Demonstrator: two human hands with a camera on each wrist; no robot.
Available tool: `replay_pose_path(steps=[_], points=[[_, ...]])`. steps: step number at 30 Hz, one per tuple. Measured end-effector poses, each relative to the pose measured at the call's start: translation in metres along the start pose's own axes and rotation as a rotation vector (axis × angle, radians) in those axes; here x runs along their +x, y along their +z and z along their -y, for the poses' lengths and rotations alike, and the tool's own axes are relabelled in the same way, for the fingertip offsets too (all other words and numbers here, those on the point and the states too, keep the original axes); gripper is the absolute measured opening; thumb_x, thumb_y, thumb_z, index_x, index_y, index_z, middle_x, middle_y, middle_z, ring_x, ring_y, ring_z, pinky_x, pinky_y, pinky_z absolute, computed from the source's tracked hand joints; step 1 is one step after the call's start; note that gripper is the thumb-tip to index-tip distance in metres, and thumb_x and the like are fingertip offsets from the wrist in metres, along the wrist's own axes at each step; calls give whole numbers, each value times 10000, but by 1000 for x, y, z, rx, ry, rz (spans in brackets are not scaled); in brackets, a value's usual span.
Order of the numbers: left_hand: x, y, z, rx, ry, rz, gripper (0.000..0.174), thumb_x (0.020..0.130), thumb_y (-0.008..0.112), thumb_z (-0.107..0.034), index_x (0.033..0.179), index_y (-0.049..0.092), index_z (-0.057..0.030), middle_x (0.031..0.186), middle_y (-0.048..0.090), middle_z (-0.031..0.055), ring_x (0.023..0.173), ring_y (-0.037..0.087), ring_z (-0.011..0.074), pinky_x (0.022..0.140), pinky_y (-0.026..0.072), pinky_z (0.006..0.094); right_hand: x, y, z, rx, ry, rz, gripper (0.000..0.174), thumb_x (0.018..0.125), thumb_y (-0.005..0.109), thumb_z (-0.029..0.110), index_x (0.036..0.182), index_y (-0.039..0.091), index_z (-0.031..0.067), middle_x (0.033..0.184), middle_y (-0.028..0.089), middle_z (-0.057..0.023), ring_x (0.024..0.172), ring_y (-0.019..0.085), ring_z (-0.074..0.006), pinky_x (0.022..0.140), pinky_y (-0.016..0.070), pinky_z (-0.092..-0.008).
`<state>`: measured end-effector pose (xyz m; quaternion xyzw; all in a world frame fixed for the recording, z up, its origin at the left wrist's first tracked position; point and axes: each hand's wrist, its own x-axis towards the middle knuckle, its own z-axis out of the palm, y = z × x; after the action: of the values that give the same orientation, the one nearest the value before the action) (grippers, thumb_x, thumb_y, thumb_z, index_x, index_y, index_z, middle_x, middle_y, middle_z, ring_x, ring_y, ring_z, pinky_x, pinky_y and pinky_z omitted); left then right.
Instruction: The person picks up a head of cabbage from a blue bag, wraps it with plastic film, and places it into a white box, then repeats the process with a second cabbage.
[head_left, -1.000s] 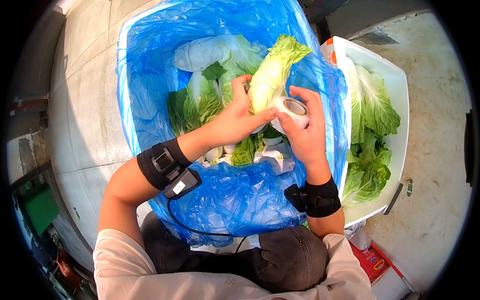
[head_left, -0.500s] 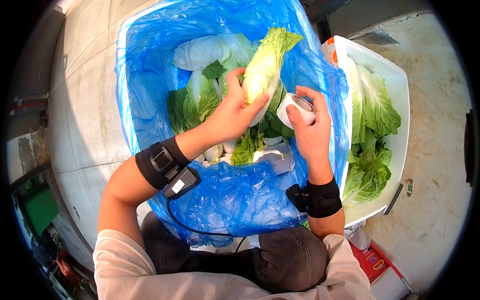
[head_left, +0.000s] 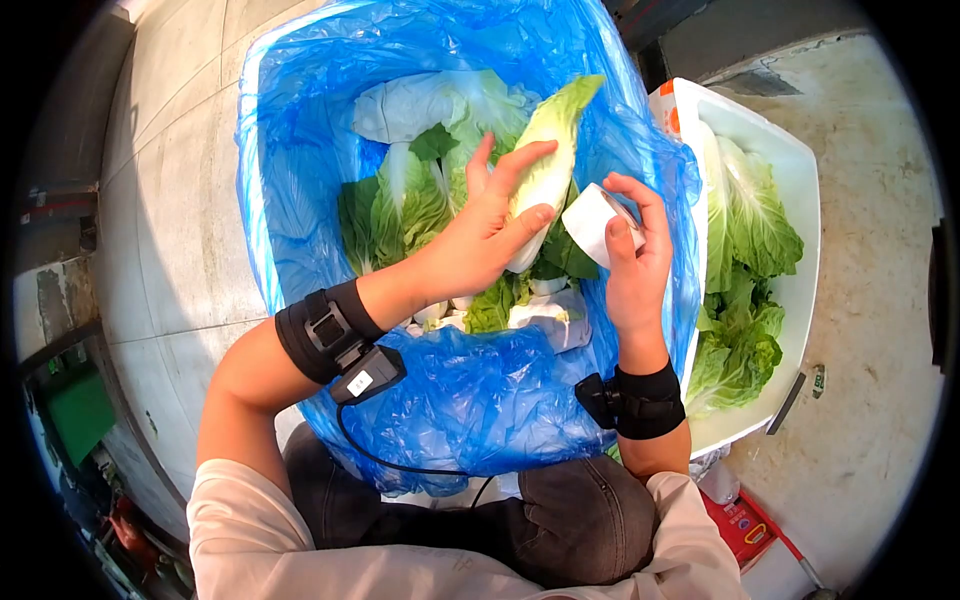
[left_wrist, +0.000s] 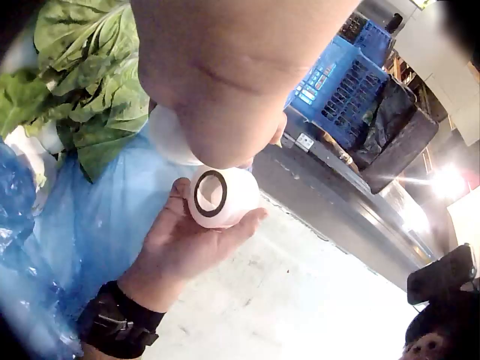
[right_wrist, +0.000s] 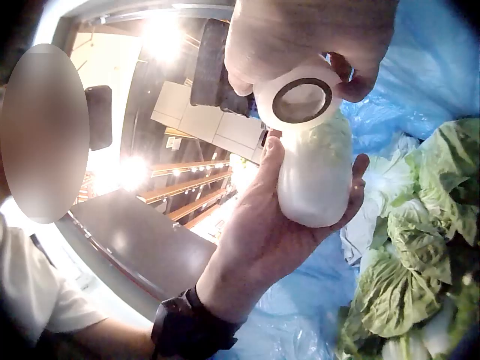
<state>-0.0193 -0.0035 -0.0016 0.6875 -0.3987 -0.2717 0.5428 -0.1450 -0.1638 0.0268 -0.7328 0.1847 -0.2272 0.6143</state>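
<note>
Over the lined bin, my left hand [head_left: 480, 228] holds a slim napa cabbage [head_left: 556, 135] between thumb and fingers, its leafy tip pointing up and away. The right wrist view shows the cabbage's smooth white base [right_wrist: 315, 191] in that hand. My right hand [head_left: 637, 285] grips a roll of white tape or film [head_left: 592, 222] just right of the cabbage, thumb on the near side and fingers round the far side. A dark ring lines the roll's hollow core [left_wrist: 211, 193] in the left wrist view. Wrapped and bare cabbages [head_left: 405, 195] lie below both hands.
Blue plastic [head_left: 440, 400] lines the bin and bunches at its near edge, against the person's knees. A white foam box [head_left: 790, 340] with leafy cabbages [head_left: 748, 210] stands to the right. A red package [head_left: 738, 525] lies near the box's lower corner.
The roll has come away from the cabbage, shifted right and tilted. My left hand has turned the cabbage, and its fingers now lie across the near side.
</note>
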Motion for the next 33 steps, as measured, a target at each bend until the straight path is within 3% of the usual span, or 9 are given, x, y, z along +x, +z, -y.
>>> replay_pose_path(steps=[1,3,7,10,19,21,24,27,33], points=[[-1,-1,-2,0,-1,0,651,1053,578,-242,1590,219,-159,1631,235,169,1565,14,410,1235,187,537,0,0,-1,-22,5,-17,570,951,729,447,1295,584,16,1259,567,-102,1169,593,-210,1014,465,-342],[-2,-1,-6,-40,77,12,569,1040,599,-221,1548,353,-151,1670,207,123,1534,-254,412,1246,56,584,0,-2,-2,-75,-20,-17,552,950,731,434,1282,593,15,1257,568,-111,1169,589,-217,1020,459,-347],[-3,1,-4,25,129,-9,551,1035,612,-216,1535,386,-168,1672,207,122,1531,-265,408,1245,68,593,0,-2,-4,-172,-109,-64,494,947,735,401,1242,622,21,1250,569,-132,1159,579,-242,1025,453,-363],[-2,2,-1,-1,180,-34,483,1035,616,-225,1481,438,-182,1650,236,132,1536,-251,403,1247,82,589,1,-4,-4,-192,-166,-75,470,948,738,392,1232,630,33,1256,563,-131,1169,565,-250,1024,452,-373],[0,-2,-8,-150,37,-8,243,1013,666,-240,1241,604,-187,1613,240,165,1566,-115,383,1227,189,556,-2,0,-6,-306,-408,-84,460,859,841,292,1201,644,56,1306,501,-151,1189,543,-293,998,474,-399],[0,0,-7,-257,17,-27,257,989,695,-278,1212,608,-183,1523,425,169,1544,-69,437,1222,159,576,-3,1,-5,-318,-435,-71,459,844,854,273,1194,648,60,1303,502,-152,1184,546,-298,992,480,-403],[-2,3,-3,-283,24,-75,254,979,705,-274,1199,610,-190,1543,329,254,1544,-37,436,1209,211,564,-3,3,-4,-356,-476,-42,453,815,878,245,1172,660,70,1304,502,-153,1172,553,-305,976,493,-408],[-2,1,-4,-294,-5,-44,215,998,684,-234,1198,619,-188,1603,176,221,1568,12,382,1211,243,514,-4,6,-1,-412,-504,-27,434,793,894,226,1140,676,83,1306,505,-155,1169,559,-314,961,509,-413],[-3,6,6,-269,-11,-48,172,1018,645,-217,1180,616,-169,1558,213,199,1538,129,360,1178,317,482,-4,9,0,-489,-564,2,411,766,904,174,1107,689,91,1300,518,-151,1209,562,-341,958,535,-424]])
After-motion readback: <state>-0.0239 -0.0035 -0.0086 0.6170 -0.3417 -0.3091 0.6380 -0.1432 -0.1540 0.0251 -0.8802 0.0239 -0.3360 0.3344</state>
